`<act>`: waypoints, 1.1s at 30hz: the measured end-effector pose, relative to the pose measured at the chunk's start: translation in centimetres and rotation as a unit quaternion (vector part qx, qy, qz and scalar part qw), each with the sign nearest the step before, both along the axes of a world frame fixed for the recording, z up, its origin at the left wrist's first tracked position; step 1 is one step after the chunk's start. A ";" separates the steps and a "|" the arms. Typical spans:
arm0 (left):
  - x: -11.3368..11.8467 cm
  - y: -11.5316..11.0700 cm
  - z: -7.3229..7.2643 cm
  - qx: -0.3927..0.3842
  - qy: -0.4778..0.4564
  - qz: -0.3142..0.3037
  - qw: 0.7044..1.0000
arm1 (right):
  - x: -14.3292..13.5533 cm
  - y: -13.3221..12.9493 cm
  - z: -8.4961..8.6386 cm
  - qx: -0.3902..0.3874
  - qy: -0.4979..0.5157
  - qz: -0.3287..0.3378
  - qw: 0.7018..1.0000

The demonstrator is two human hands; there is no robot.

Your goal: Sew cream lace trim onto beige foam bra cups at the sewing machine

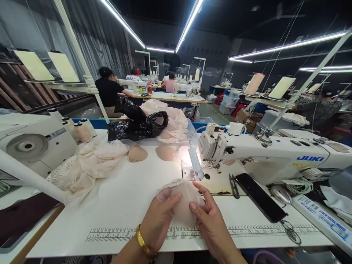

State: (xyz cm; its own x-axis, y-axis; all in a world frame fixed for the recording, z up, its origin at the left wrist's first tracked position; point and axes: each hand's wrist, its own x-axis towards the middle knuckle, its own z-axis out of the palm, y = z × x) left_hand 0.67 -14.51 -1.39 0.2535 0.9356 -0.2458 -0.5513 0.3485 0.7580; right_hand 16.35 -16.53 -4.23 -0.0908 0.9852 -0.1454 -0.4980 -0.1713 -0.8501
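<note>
Head view: left fingers (173, 201) and right fingers (198, 210) are pinching thin cloth (184, 207) between them; uneven tugging would be risking wrinkles.

Long white tube lights (189, 25) cross a black ceiling (220, 14); a grey draped curtain (110, 44) hangs left, a dark grey wall (217, 60) far.

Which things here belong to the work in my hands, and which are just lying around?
Likely part of it:
sheer fabric piece, held by left hand and right hand
nearest sewing machine
stacked beige pieces
lacy fabric
snips

Probably just lying about:
black phone
coiled cable
black plastic bag
</note>
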 end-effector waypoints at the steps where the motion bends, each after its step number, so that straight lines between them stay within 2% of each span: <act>1: 0.3 0.4 -0.1 -0.008 0.004 0.030 1.000 | -0.2 -0.1 -0.3 -0.005 0.000 -0.020 1.000; 5: 1.1 1.3 -0.3 -0.026 0.000 0.126 0.992 | -0.7 -0.2 -0.5 -0.020 -0.005 -0.088 0.996; 9: 1.7 1.4 -0.1 -0.030 -0.013 0.138 0.990 | -0.7 0.1 -0.3 -0.017 -0.030 -0.110 0.993; 12: 2.0 1.2 0.3 -0.042 -0.019 0.126 0.991 | -0.5 0.2 -0.4 -0.015 -0.036 -0.102 0.994; 17: 2.3 1.2 1.0 -0.042 -0.024 0.099 0.994 | -0.2 0.4 -0.6 -0.017 0.017 -0.079 0.997; 23: 2.5 1.2 1.1 -0.032 -0.022 0.101 0.994 | -0.2 0.5 -0.3 -0.023 0.017 -0.095 0.995; 29: 2.8 1.2 1.1 -0.009 -0.039 0.033 0.999 | -0.5 0.6 -0.5 -0.026 -0.003 -0.107 0.994; 33: 2.9 1.9 0.9 -0.022 -0.020 0.025 0.999 | -0.5 0.4 -0.8 -0.016 -0.021 -0.116 0.993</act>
